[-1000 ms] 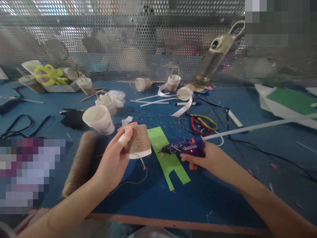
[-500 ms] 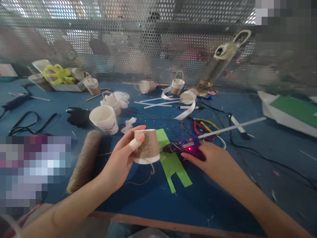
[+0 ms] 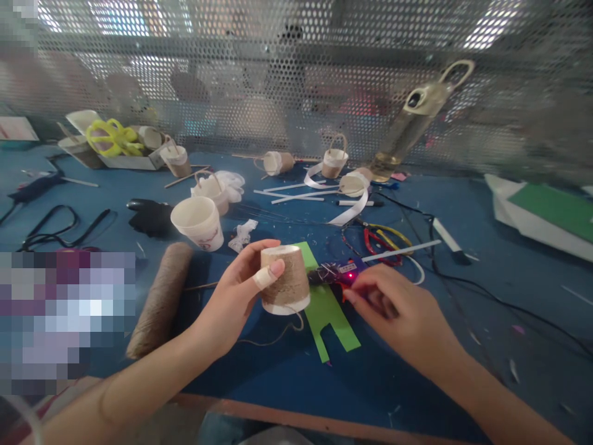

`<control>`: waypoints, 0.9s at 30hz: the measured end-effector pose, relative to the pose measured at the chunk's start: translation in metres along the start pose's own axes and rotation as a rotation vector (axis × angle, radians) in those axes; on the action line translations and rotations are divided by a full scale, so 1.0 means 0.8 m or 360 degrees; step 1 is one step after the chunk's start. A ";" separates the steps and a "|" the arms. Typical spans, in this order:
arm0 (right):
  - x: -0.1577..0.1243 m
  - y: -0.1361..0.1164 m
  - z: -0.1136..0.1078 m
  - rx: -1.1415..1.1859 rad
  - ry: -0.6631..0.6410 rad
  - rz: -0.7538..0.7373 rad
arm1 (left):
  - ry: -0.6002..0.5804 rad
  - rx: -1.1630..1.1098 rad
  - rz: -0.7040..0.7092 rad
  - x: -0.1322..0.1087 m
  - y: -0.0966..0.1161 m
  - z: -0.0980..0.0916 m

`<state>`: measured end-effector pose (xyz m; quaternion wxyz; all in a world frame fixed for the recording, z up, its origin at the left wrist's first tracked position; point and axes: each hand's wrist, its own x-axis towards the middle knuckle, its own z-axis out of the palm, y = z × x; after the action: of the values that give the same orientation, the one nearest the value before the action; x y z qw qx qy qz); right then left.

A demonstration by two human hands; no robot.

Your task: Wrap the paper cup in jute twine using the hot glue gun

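In my left hand [image 3: 241, 293] is an upside-down paper cup [image 3: 286, 287] wrapped in brown twine, its white rim at the bottom. The thumb has a bandage-like strip and presses on the twine. A loose twine end hangs below the rim. My right hand [image 3: 398, 309] has its fingers curled at the back of a dark hot glue gun [image 3: 336, 272], by its orange trigger; the handle is hidden. The gun's red light is on, and its nozzle points at the cup's right side. A white glue stick [image 3: 403, 250] sticks out behind. Beneath lies a green paper cutout [image 3: 327, 315].
A twine roll [image 3: 162, 296] lies left of my hand. Behind it stand a white paper cup [image 3: 198, 222] and several small twine-wrapped buckets [image 3: 334, 162]. A clear bottle [image 3: 403, 133] leans against the perforated metal screen [image 3: 259, 80]. Black cables [image 3: 500, 296] cross the right side.
My left hand and the wrapped cup have shifted slightly right and down. My right hand has turned, its fingers drawn in more, and the glue stick's visible length behind the gun looks shorter.
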<state>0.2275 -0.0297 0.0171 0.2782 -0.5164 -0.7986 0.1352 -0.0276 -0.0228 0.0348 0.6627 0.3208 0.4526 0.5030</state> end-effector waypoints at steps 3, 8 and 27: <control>-0.007 -0.024 -0.003 0.0789 -0.0525 0.0051 | -0.0046 0.0029 0.0039 0.001 -0.004 -0.001; -0.013 -0.037 0.001 0.1718 -0.1252 0.0281 | -0.0084 0.0108 0.0109 0.000 -0.007 -0.002; -0.016 -0.035 0.010 0.0699 -0.0328 0.0004 | -0.0346 0.0529 0.0363 -0.007 -0.006 -0.002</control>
<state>0.2058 -0.0527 0.0206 0.3008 -0.4278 -0.7735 0.3579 -0.0278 -0.0300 0.0314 0.5843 0.5271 0.4160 0.4557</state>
